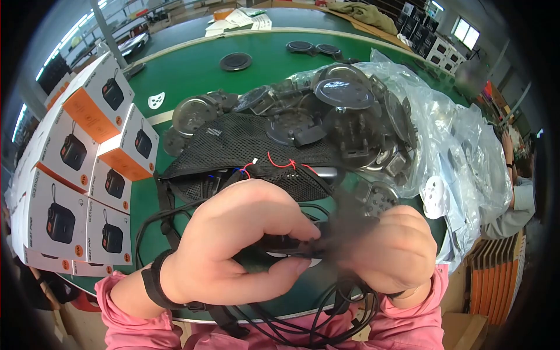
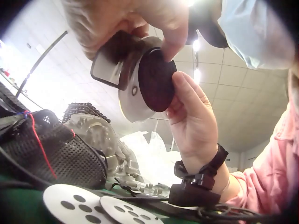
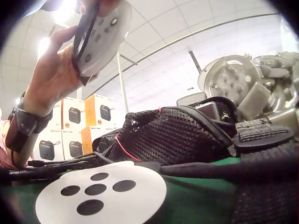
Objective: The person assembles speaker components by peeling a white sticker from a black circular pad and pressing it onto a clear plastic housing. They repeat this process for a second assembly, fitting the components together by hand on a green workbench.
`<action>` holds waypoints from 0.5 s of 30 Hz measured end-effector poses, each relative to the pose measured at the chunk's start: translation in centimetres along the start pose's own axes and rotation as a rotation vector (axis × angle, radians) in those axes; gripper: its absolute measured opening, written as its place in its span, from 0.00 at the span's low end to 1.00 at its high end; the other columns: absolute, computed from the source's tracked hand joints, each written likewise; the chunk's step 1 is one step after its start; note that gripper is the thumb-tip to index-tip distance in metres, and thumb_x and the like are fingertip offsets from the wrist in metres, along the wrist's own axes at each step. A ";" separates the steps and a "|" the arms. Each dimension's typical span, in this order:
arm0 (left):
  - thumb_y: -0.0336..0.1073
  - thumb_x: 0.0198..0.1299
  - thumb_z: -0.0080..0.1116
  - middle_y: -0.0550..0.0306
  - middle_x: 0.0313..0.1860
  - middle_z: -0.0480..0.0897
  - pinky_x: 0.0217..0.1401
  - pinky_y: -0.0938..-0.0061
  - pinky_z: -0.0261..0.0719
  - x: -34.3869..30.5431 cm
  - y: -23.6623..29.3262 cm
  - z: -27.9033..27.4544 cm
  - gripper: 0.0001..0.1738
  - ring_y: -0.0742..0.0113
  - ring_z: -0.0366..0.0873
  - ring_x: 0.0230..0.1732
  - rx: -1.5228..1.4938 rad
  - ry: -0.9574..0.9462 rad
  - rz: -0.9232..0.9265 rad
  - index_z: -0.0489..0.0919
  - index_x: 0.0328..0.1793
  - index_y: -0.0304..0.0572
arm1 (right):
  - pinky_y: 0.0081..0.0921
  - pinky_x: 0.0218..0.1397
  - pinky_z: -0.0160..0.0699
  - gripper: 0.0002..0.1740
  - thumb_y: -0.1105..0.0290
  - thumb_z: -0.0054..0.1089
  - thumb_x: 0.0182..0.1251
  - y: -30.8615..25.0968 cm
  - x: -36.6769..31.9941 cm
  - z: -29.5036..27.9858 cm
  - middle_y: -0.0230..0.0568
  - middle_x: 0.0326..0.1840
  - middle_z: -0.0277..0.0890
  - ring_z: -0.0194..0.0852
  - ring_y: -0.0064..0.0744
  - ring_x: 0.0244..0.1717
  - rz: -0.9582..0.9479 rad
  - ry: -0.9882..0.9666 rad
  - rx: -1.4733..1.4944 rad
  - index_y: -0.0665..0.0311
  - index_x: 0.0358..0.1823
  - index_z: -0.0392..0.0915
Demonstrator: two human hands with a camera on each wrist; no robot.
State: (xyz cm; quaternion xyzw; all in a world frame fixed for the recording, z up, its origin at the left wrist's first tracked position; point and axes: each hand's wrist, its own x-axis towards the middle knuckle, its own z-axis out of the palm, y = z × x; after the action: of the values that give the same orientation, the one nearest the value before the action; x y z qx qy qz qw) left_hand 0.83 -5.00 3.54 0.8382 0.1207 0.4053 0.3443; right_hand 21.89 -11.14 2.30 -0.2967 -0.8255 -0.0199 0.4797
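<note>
Both hands hold one small round part (image 1: 291, 242) between them, close to my body and above the green table (image 1: 192, 70). My left hand (image 1: 233, 245) curls round it from the left, thumb underneath. My right hand (image 1: 396, 251) grips it from the right. In the left wrist view the part (image 2: 145, 79) is a silver-grey disc with a dark round face and a clip at its back; the left hand (image 2: 126, 16) pinches it from above and the right hand (image 2: 194, 116) presses a thumb on the dark face. In the right wrist view the left hand (image 3: 51, 79) holds its pale holed underside (image 3: 100, 32).
A black mesh bag (image 1: 245, 146) with red wires lies just beyond the hands. Behind it, several round parts spill from a clear plastic bag (image 1: 443, 134). Orange-and-white boxes (image 1: 87, 157) are stacked at the left. White perforated discs (image 3: 100, 196) and black cables (image 1: 315, 321) lie under the hands.
</note>
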 end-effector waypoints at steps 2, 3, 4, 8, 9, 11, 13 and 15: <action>0.26 0.31 0.63 0.54 0.30 0.75 0.30 0.76 0.66 0.0 -0.1 0.0 0.17 0.66 0.71 0.29 0.012 0.000 0.010 0.76 0.33 0.38 | 0.17 0.22 0.60 0.17 0.74 0.68 0.38 0.0 0.0 0.0 0.30 0.32 0.78 0.73 0.23 0.24 -0.001 -0.008 0.000 0.60 0.35 0.79; 0.26 0.31 0.63 0.55 0.30 0.75 0.30 0.76 0.66 -0.1 0.0 0.1 0.16 0.66 0.71 0.29 0.010 0.007 0.000 0.76 0.33 0.38 | 0.17 0.22 0.60 0.17 0.74 0.68 0.38 0.0 0.0 -0.1 0.30 0.32 0.78 0.73 0.23 0.24 -0.006 -0.014 -0.009 0.60 0.35 0.79; 0.26 0.31 0.63 0.55 0.30 0.75 0.30 0.76 0.66 -0.2 0.0 0.1 0.16 0.65 0.71 0.29 0.008 0.014 -0.009 0.76 0.33 0.38 | 0.17 0.22 0.60 0.17 0.74 0.67 0.38 0.0 0.0 -0.1 0.31 0.32 0.78 0.73 0.23 0.24 -0.011 -0.021 -0.019 0.60 0.35 0.79; 0.26 0.32 0.63 0.55 0.30 0.75 0.30 0.76 0.66 -0.2 0.1 0.2 0.16 0.65 0.71 0.29 0.006 0.022 -0.019 0.76 0.32 0.38 | 0.17 0.23 0.61 0.16 0.74 0.66 0.39 0.1 0.0 -0.1 0.31 0.32 0.78 0.73 0.23 0.24 -0.022 -0.029 -0.023 0.60 0.35 0.79; 0.26 0.32 0.63 0.55 0.30 0.75 0.30 0.76 0.66 -0.2 0.1 0.2 0.16 0.66 0.71 0.29 0.000 0.022 -0.025 0.75 0.32 0.39 | 0.17 0.23 0.61 0.16 0.74 0.66 0.39 0.1 0.0 0.0 0.31 0.32 0.78 0.73 0.23 0.25 -0.016 -0.015 -0.018 0.60 0.35 0.79; 0.26 0.32 0.63 0.55 0.30 0.75 0.30 0.76 0.66 -0.2 0.1 0.2 0.15 0.66 0.71 0.29 -0.006 0.020 -0.031 0.75 0.32 0.39 | 0.17 0.23 0.61 0.16 0.74 0.65 0.39 0.0 0.0 0.0 0.31 0.32 0.78 0.73 0.23 0.25 -0.010 -0.001 -0.012 0.61 0.35 0.79; 0.26 0.33 0.63 0.55 0.30 0.75 0.30 0.76 0.66 -0.2 0.1 0.3 0.15 0.66 0.71 0.29 -0.022 0.036 -0.045 0.75 0.32 0.39 | 0.17 0.23 0.62 0.16 0.74 0.64 0.39 0.0 0.0 0.0 0.31 0.33 0.77 0.74 0.23 0.25 -0.015 -0.010 -0.023 0.61 0.36 0.79; 0.26 0.33 0.63 0.55 0.30 0.75 0.30 0.76 0.66 -0.3 0.2 0.4 0.15 0.66 0.71 0.29 -0.029 0.041 -0.060 0.75 0.32 0.39 | 0.17 0.23 0.62 0.16 0.74 0.64 0.39 0.1 0.1 0.0 0.31 0.33 0.77 0.74 0.24 0.26 -0.019 -0.017 -0.021 0.61 0.36 0.79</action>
State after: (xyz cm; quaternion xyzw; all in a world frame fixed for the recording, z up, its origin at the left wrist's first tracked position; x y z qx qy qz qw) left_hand 0.92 -5.43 3.35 0.8206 0.1467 0.4136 0.3660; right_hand 21.94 -11.03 2.35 -0.2942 -0.8321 -0.0307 0.4691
